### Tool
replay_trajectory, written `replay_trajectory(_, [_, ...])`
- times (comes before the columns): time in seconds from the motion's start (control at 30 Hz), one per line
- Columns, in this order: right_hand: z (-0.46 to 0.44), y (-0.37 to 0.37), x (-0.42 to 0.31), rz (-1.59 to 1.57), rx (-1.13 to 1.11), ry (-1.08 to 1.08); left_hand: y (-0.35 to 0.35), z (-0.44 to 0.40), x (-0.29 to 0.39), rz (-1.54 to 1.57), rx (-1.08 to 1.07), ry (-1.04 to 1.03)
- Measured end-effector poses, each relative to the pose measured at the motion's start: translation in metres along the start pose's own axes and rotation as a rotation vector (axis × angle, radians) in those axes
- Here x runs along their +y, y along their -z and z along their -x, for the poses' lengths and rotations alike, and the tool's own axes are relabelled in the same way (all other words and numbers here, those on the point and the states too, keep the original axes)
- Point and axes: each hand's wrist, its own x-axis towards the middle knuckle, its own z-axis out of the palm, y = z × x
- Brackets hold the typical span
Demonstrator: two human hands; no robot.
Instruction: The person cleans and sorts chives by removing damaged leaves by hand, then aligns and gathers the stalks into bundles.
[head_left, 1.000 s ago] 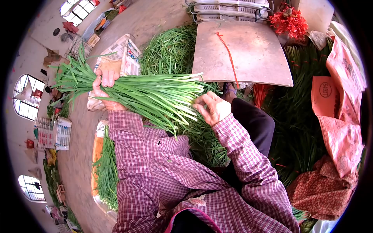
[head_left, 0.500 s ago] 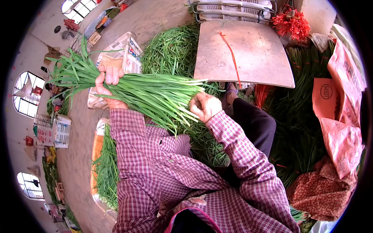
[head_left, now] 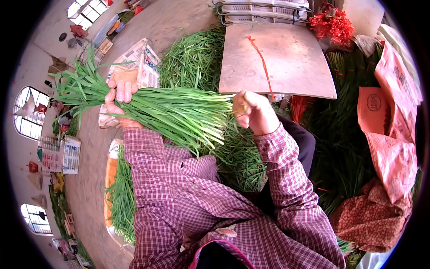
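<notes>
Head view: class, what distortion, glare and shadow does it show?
In the head view, black corners and the bowed edge of the board show distortion; in the head view, the windows at left glare white; in the head view, the greens below the board look dark, while the held bunch is bright.

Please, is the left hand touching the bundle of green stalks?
Touching: the head view shows the left hand wrapped around the bundle of green stalks.

Daylight overexposes the window panes [head_left: 92,13]; the board [head_left: 291,58] catches pale glare, while leafy greens [head_left: 342,148] sink into shadow. Fisheye distortion bends the black-rimmed edges; the right hand [head_left: 255,113] looks slightly blurred.
</notes>
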Motion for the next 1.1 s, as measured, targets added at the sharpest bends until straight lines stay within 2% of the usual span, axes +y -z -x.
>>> replay_trajectory(0.07, [0.006, 0.021, -0.014, 0.39, 0.219, 0.138, 0.008, -0.001, 0.003, 0.029, -0.053, 0.02])
replay_trajectory(0.1, [0.001, 0.025, -0.007, 0.562, 0.268, 0.319, 0.008, 0.0, 0.003, 0.073, -0.05, 0.013])
replay_trajectory(0.13, [0.0, 0.029, -0.005, 0.706, 0.313, 0.349, 0.009, 0.0, 0.003, 0.117, -0.049, 0.006])
replay_trajectory(0.2, [0.006, 0.029, -0.008, 1.039, 0.32, 0.15, 0.014, -0.002, 0.003, 0.132, -0.106, 0.018])
replay_trajectory(0.23, [0.006, 0.02, -0.007, 1.134, 0.266, 0.148, 0.016, -0.004, 0.003, 0.172, -0.171, 0.035])
replay_trajectory(0.33, [-0.005, 0.028, 0.008, 1.359, 0.047, 0.261, 0.016, -0.006, 0.002, 0.212, -0.286, 0.052])
replay_trajectory(0.4, [-0.003, 0.043, 0.025, 1.521, 0.221, 0.393, 0.019, -0.008, 0.007, 0.238, -0.387, 0.075])
replay_trajectory(0.47, [0.007, 0.074, 0.031, 1.66, 0.243, 0.283, 0.022, -0.008, 0.012, 0.217, -0.401, 0.071])
replay_trajectory(0.5, [0.016, 0.106, 0.041, 1.779, 0.286, 0.091, 0.023, -0.008, 0.013, 0.24, -0.43, 0.057])
replay_trajectory(0.53, [0.017, 0.107, 0.037, 1.889, 0.329, -0.107, 0.02, -0.009, 0.012, 0.263, -0.459, 0.043])
replay_trajectory(0.57, [0.024, 0.105, 0.037, 1.843, 0.401, -0.391, 0.019, -0.008, 0.008, 0.304, -0.459, 0.01])
replay_trajectory(0.6, [0.025, 0.099, 0.032, 1.844, 0.4, -0.39, 0.019, -0.009, 0.007, 0.304, -0.459, 0.009])
replay_trajectory(0.67, [0.025, 0.089, 0.028, 1.591, 0.373, 0.034, 0.019, -0.008, 0.009, 0.288, -0.464, 0.038])
replay_trajectory(0.73, [0.007, 0.077, 0.014, 1.328, 0.253, 0.221, 0.016, -0.008, 0.008, 0.286, -0.462, 0.031])
replay_trajectory(0.83, [-0.002, 0.037, -0.004, 1.307, 0.057, 0.168, 0.017, -0.012, 0.005, 0.298, -0.491, 0.023])
replay_trajectory(0.87, [-0.003, 0.035, 0.0, 1.413, -0.001, 0.257, 0.018, -0.013, 0.004, 0.307, -0.515, 0.019])
replay_trajectory(0.93, [-0.004, 0.022, -0.001, 1.575, -0.045, 0.238, 0.017, -0.011, 0.004, 0.306, -0.502, 0.017])
replay_trajectory(1.07, [-0.001, 0.027, 0.001, 1.714, -0.01, 0.164, 0.016, -0.013, 0.006, 0.294, -0.528, 0.026])
replay_trajectory(1.1, [0.001, 0.03, 0.004, 1.691, 0.022, 0.2, 0.017, -0.012, 0.006, 0.294, -0.529, 0.026])
